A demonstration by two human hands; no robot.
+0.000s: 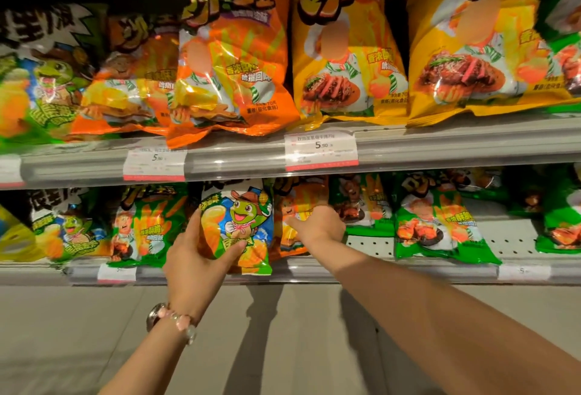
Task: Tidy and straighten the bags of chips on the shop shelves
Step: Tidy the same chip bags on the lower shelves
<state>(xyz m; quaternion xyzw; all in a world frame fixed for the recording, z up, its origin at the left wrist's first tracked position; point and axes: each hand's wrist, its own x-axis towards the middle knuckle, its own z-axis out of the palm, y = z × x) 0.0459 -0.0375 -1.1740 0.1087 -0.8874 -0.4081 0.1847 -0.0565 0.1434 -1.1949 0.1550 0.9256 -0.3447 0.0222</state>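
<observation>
Shop aisle, pale tiled floor (pixel 78 331) below, two grey metal shelves w/ clear price rails. Upper shelf (pixel 471 140): row of big bags, yellow steak-print bags (pixel 349 49) at right, orange bags (pixel 232 58) centre, one orange bag overhangs the rail edge. White price tag (pixel 321 151) reads 5.90. Lower shelf (pixel 518 239): perforated deck, bare patch at right btwn green bags (pixel 440 221). Frog-cartoon bag (pixel 242 221) stands upright at front of lower shelf, centre, bottom edge over the rail. Left hand (pixel 196 256) grips its lower left side, thumb across the front, fingers behind. Right hand (pixel 317 225) just beside it, reaching into the shelf at an orange bag (pixel 298 203); fingers hidden, grip can't tell. Bead bracelet (pixel 171 320) on left wrist.
</observation>
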